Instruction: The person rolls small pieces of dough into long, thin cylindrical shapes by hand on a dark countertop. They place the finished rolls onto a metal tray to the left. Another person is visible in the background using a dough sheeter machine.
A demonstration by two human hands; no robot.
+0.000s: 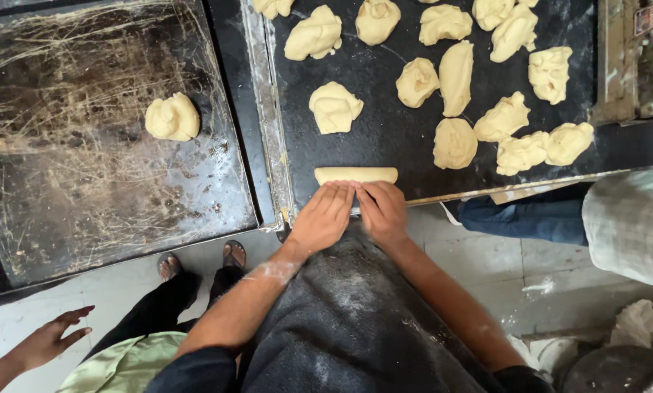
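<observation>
Dough roll (355, 175) btwn hands & lumps (334, 107)

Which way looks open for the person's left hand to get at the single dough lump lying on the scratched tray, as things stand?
Probably yes, sideways to the left. The left hand rests flat by the rolled dough log; the dough lump lies alone on the scratched tray, with only the raised tray edges between them.

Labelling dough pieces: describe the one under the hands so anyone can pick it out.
Find the dark floured table on the right, strewn with lumpy dough balls. At its near edge, just beyond the left hand and right hand, lies the rolled dough log: the only smooth, straight cylinder.
</observation>
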